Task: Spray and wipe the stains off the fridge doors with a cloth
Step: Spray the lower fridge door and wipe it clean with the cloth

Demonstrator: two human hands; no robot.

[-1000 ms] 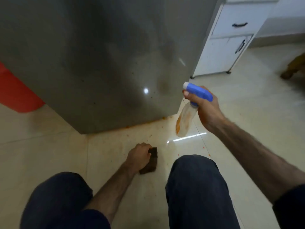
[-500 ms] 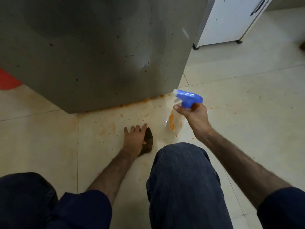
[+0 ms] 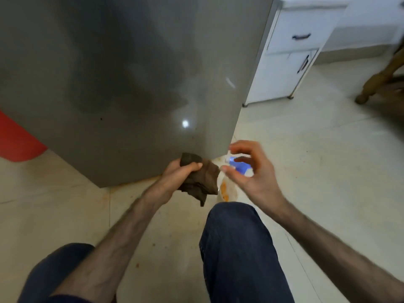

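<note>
Spray bottle [image 3: 229, 186] upright on floor, nozzle pointing left.

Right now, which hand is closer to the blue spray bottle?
Right. The right hand hovers open just above the spray bottle on the floor, while the left hand is beside it, gripping the brown cloth.

The left hand [image 3: 178, 174] is raised in front of the body, its fingers and thumb curled round a crumpled dark brown cloth [image 3: 200, 182]; the left forearm is bare and goes up from the lower left; the right hand [image 3: 251, 171] is beside it, palm turned to the left, fingers spread and loosely bent, holding nothing; both knees in dark blue trousers [image 3: 240, 248] are bent below.
</note>
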